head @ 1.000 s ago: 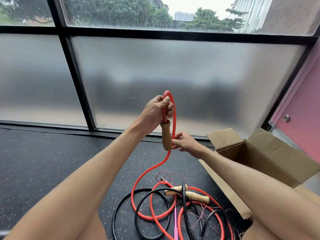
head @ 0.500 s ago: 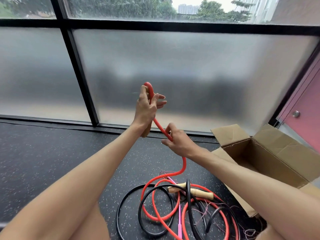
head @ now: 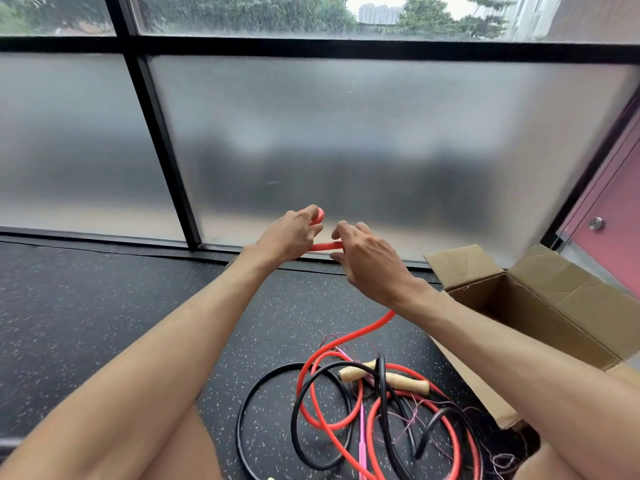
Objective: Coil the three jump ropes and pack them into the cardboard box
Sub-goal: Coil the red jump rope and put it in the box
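Your left hand (head: 289, 237) and right hand (head: 363, 258) each pinch the red rope (head: 322, 245) left of the cardboard box (head: 540, 306); its tail threads the black rope (head: 298, 410) below, risking a snag.

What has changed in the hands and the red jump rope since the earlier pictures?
Both hands dropped lower; the left hand keeps its loop of red jump rope and the right hand slid up beside it. The black rope, wooden handle and cardboard box stayed put.
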The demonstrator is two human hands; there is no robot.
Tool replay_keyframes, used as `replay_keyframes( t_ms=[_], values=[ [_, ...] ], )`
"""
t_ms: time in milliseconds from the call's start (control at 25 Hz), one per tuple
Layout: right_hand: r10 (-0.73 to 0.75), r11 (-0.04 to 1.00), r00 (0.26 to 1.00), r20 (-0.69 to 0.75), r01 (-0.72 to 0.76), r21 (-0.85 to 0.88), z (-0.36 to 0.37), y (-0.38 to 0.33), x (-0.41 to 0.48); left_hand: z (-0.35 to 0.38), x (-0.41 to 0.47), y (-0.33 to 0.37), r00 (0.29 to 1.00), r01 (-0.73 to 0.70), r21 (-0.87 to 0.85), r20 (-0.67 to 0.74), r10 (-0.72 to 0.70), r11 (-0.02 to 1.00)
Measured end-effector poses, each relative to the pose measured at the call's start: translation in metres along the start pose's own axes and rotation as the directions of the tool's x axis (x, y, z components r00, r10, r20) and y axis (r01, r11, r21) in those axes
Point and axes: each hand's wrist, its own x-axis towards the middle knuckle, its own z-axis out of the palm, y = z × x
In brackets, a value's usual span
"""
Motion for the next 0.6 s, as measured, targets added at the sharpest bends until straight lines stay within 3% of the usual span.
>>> replay_keyframes(
  t_ms=[120,240,360,480,600],
  values=[
    [0.023,0.999,0.991,-0.133,-0.016,0.052,-0.004,0.005,-0.002,-0.007,0.002,0.005,0.993,0.083,-0.072,0.091,-0.077,0.994],
    [0.137,0.99,0.965,-0.221,-0.129,0.053,-0.005,0.01,0.003,-0.011,-0.002,0.015,0.959,0.213,-0.327,0.249,-0.134,0.921],
    [0.227,0.971,0.937,-0.264,-0.2,0.128,-0.009,0.014,0.01,-0.021,-0.006,0.014,0.923,0.26,-0.585,0.383,-0.021,0.768],
    [0.255,0.935,0.927,-0.276,-0.164,0.314,-0.014,0.02,0.013,-0.037,-0.012,0.014,0.917,0.206,-0.749,0.372,0.143,0.63],
    [0.334,0.808,0.928,-0.166,-0.191,0.557,-0.02,0.021,0.021,-0.046,-0.013,0.012,0.921,0.139,-0.802,0.319,0.221,0.581]
  ],
)
